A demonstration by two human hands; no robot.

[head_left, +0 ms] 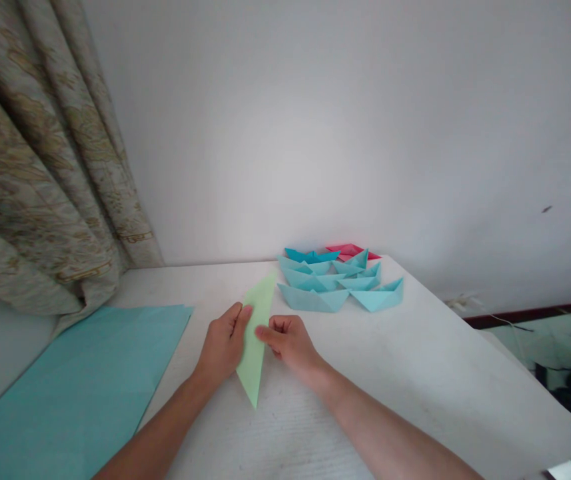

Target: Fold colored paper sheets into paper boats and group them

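A light green folded paper [256, 347] is held upright above the white table, its pointed ends at top and bottom. My left hand [225, 338] grips its left edge, thumb across the front. On the right edge, my right hand [288, 341] pinches the paper between thumb and curled fingers. Beyond my hands stand several folded paper boats: light blue ones [314, 299], a darker blue one [312, 256] and a red one [352, 251] at the back.
Large light blue sheets [90, 380] lie on the left of the white table [390, 367]. A patterned curtain [40, 147] hangs at the left, its hem touching the table. A white wall [285, 127] rises behind. At the lower right corner lies a small pale object [568, 471].
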